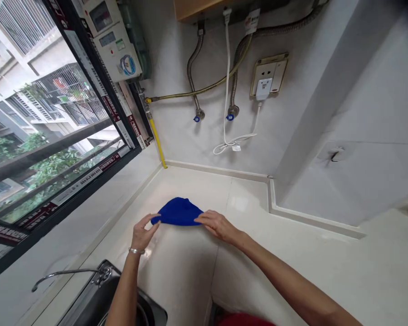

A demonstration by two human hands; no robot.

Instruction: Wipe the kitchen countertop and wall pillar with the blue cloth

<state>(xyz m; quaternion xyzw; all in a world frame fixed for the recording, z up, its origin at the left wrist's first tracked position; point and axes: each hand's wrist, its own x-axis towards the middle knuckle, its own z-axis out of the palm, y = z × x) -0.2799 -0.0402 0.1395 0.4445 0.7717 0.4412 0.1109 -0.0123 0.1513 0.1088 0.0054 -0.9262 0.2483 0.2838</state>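
The blue cloth between the fingers looks matt and soft — woven fabric by its look. Beneath and around the fingers, the countertop is smooth and glossy, with pale reflections. Left of the fingers and nearer the wearer, the sink and faucet are shiny metal. Beyond the fingertips, the flexible hoses are ribbed metal — duller than the faucet — while the yellow pipe is smooth, the plug is white plastic, and the wall has a soft sheen.
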